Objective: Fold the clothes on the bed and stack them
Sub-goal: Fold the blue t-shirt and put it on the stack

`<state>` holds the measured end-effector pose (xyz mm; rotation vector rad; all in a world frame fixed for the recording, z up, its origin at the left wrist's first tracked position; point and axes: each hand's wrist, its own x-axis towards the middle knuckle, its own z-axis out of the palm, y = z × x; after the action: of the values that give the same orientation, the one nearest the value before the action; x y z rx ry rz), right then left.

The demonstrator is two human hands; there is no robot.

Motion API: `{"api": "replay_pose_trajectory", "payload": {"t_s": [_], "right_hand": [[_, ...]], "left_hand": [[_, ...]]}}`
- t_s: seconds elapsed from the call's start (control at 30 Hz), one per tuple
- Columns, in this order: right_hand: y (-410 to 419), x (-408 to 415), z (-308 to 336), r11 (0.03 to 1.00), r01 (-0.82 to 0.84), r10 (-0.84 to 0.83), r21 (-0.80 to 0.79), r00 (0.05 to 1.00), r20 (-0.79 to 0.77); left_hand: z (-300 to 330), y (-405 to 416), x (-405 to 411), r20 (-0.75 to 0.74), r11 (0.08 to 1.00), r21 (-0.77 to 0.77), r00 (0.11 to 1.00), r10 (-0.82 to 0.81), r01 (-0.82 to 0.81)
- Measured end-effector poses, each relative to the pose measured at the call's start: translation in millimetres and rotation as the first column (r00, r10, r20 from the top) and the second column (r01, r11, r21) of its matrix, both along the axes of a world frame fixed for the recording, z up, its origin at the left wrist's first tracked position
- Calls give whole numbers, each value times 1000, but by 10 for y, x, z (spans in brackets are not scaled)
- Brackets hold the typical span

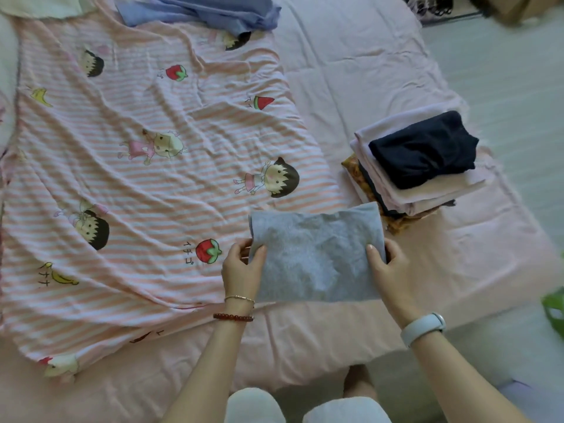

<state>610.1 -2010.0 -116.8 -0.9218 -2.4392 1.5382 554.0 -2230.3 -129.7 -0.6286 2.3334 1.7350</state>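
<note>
Hands grip a folded grey garment (316,254) on the bed (351,71): left hand (242,271) and right hand (389,270) pinch its side edges, stack (418,166) just beside.

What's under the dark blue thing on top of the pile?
Under the folded navy garment lie pale lilac folded clothes. Lower, a dark layer and an orange patterned cloth peek out at the edges. How many pieces are stacked is hidden by the layers above.
</note>
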Motion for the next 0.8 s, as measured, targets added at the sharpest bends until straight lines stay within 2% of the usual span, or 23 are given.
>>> {"api": "replay_pose_trajectory", "payload": {"t_s": [0.13,0.23,0.43,0.57,0.63,0.7,0.73,0.8], "right_hand": [[697,-151,273,1000,4,-6,-14,992,-126],[1323,-308,413,999,-48,48,5,987,-155],[2583,-930,644,988,-138,149,70,967,-207],[3133,-1558,665,983,-159,176,95,961,-211],[3336,-1849,567,978,-164,183,127,970,-163],[3465,-2048,421,961,-219,227,169,973,-28],[3516,-2106,329,942,-272,258,196,962,93],[3579,-2117,156,872,-401,292,282,887,358]], "left_hand": [[279,709,-165,-97,1000,-9,995,-18,17],[419,1282,-215,-146,999,-18,989,37,-40],[483,2444,-560,-149,976,128,969,195,-176],[494,3048,-986,-141,935,241,943,301,-262],[381,3243,-1211,-55,920,256,946,319,-296],[199,3357,-1358,68,952,186,970,235,-244],[96,3411,-1395,131,976,109,976,171,-186],[-42,3477,-1388,230,988,-143,970,83,-51]]}}
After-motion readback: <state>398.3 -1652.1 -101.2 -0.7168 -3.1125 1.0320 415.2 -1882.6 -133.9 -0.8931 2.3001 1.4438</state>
